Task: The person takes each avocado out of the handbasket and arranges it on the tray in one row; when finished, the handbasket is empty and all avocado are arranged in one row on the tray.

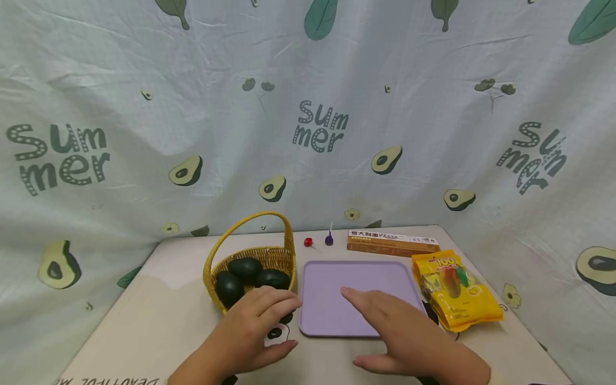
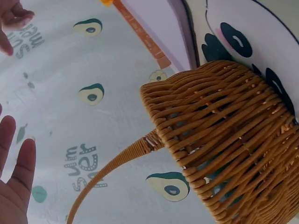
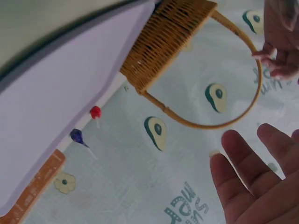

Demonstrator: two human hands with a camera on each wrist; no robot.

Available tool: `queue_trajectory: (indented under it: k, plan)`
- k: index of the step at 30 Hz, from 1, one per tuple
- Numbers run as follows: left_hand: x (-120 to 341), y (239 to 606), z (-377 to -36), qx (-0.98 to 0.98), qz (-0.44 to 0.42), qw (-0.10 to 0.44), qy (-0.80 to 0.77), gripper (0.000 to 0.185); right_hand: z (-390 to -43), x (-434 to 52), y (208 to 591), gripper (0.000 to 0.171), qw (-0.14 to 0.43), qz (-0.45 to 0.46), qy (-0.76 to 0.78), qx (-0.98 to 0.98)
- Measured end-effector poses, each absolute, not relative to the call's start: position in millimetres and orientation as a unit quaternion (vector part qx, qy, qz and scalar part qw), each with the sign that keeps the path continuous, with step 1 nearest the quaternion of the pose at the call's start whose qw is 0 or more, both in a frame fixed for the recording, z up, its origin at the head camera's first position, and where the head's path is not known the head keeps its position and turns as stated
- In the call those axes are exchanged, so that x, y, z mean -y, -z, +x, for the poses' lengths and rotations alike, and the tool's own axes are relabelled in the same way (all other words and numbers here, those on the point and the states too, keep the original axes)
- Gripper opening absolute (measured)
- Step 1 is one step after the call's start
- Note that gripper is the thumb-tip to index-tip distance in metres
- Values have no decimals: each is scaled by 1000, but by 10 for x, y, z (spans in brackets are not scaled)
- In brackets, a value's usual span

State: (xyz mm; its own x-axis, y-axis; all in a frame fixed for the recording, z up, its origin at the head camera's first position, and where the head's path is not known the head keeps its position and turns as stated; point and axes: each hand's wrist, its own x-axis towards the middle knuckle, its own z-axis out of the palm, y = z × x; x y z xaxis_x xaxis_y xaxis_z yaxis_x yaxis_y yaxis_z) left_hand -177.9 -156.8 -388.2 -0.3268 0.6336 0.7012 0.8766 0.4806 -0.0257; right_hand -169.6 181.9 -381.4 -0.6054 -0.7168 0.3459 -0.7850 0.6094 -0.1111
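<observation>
In the head view we see our left hand (image 1: 250, 329) at lower centre, fingers loosely curved and holding nothing, its fingertips just in front of the wicker basket (image 1: 269, 256). The basket holds three dark green avocados (image 1: 245, 267) and lies up and slightly left of that hand, the nearer of the two. Our right hand (image 1: 399, 334) rests flat, fingers straight, over the near edge of the lilac tray (image 1: 337, 283). The beige worktop (image 1: 159, 299) also carries a yellow snack bag (image 1: 457, 291) and a pasta box (image 1: 392, 242).

In the left wrist view the basket wall (image 2: 224, 140) fills the right side; straight fingers (image 2: 18, 172) show at lower left.

In the right wrist view an empty palm (image 3: 254, 182) sits lower right, the basket handle (image 3: 224, 122) arching above it, before an avocado-print backdrop (image 3: 159, 133).
</observation>
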Motion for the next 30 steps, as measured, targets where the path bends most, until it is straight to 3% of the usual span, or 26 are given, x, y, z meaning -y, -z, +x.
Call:
queue_trajectory:
  k: [10, 16, 21, 30]
  plan:
    - [1576, 3802, -1808, 800, -448, 338, 213, 74, -1836, -1765, 3685, 100, 188, 416, -181, 871]
    - [1599, 3752, -1869, 770, -457, 384, 225, 63, -1915, -1757, 3656, 97, 219, 396, -203, 868]
    - [1667, 3719, -1864, 776, -433, 389, 241, 53, -1992, -1675, 3660, 94, 213, 385, -237, 866]
    - [1770, 3627, -1851, 787, -399, 402, 245, 52, -2198, -1386, 3805, 86, 174, 383, -334, 843]
